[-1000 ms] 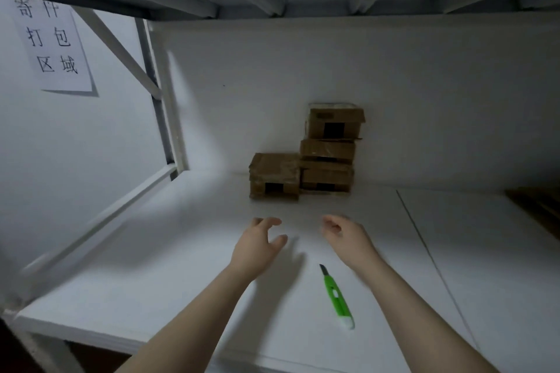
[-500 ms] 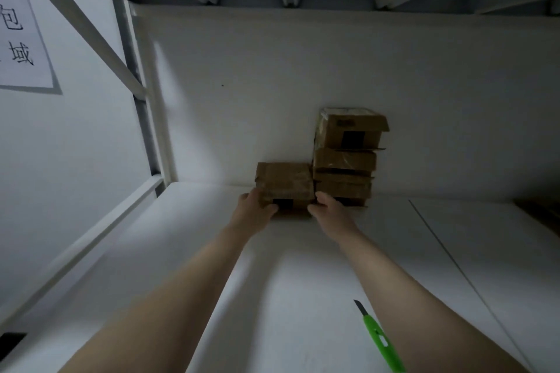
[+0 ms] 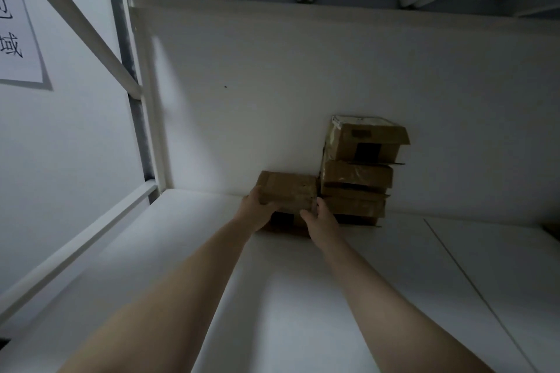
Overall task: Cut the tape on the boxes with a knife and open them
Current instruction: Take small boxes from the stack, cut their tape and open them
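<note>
Gripping the small brown cardboard box [image 3: 288, 191], left hand [image 3: 257, 210] at nine o'clock, right hand [image 3: 322, 222] at three, I should slide it flat toward six.

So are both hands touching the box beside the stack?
Touching. The head view shows the left hand and right hand gripping the single box at its two ends.
</note>
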